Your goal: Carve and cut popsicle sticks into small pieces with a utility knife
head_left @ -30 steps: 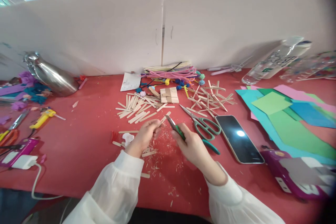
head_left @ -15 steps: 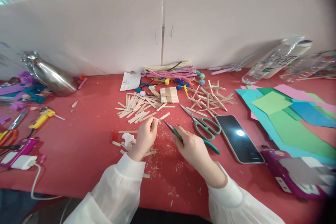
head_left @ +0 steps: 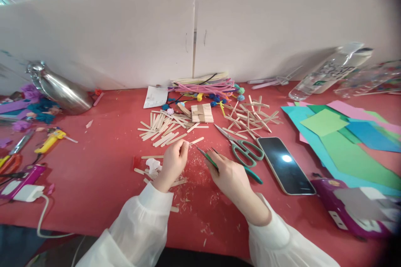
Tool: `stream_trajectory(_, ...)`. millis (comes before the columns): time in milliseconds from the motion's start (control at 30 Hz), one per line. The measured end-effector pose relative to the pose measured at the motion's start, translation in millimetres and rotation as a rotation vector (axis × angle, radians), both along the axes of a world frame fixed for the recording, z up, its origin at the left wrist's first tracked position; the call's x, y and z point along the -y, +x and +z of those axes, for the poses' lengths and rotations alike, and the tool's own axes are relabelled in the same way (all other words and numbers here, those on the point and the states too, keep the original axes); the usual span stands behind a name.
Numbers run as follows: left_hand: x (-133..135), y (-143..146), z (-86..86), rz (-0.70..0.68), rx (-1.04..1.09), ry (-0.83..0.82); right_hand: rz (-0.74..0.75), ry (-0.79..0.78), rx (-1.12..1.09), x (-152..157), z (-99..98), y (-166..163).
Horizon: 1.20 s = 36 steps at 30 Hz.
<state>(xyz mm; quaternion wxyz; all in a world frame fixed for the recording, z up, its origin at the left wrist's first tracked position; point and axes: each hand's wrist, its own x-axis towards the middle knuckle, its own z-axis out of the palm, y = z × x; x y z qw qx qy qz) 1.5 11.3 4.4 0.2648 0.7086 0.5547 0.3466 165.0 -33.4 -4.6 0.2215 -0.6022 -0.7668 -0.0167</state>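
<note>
Wooden stick (head_left: 197, 140), pale and slim, juts from pinched left grip (head_left: 174, 159); right grip (head_left: 231, 173) clasps a green-handled tool (head_left: 210, 159).

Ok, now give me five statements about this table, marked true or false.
1. The left hand holds a wooden craft stick. True.
2. The right hand is empty. False: the right hand grips a green-handled cutter.
3. The smartphone lies left of both hands. False: the smartphone lies to their right.
4. A yellow glue gun lies on the red tabletop. True.
5. The pink pipe cleaners lie nearer than the hands. False: the pink pipe cleaners lie beyond them.
</note>
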Motion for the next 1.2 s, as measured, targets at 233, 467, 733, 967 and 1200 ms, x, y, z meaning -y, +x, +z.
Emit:
stream_trajectory(233, -0.4, 0.9, 1.0, -0.053, -0.002, 0.077, -0.036, -0.064, 0.004, 2.3, 1.9, -2.0)
stream_trajectory(467, 0.6, 4.5, -1.3, -0.052, 0.01, 0.118, 0.0, -0.322, -0.39, 0.8, 4.2, -4.4)
stream_trajectory(733, 1.9, 7.0, -6.3, 0.026, 0.215, -0.031, 0.101, -0.82, -1.174, -3.2, 15.4, -4.3)
stream_trajectory(967, 1.3, 8.6, -2.9, -0.015, 0.491, -0.366, -0.124, -0.49, -1.433, -8.1, 21.9, -2.8)
stream_trajectory(1200, 2.8, 5.8, 2.0, -0.244, 0.386, -0.419, -0.184, -0.423, -1.439, -9.5, 17.3, -2.2)
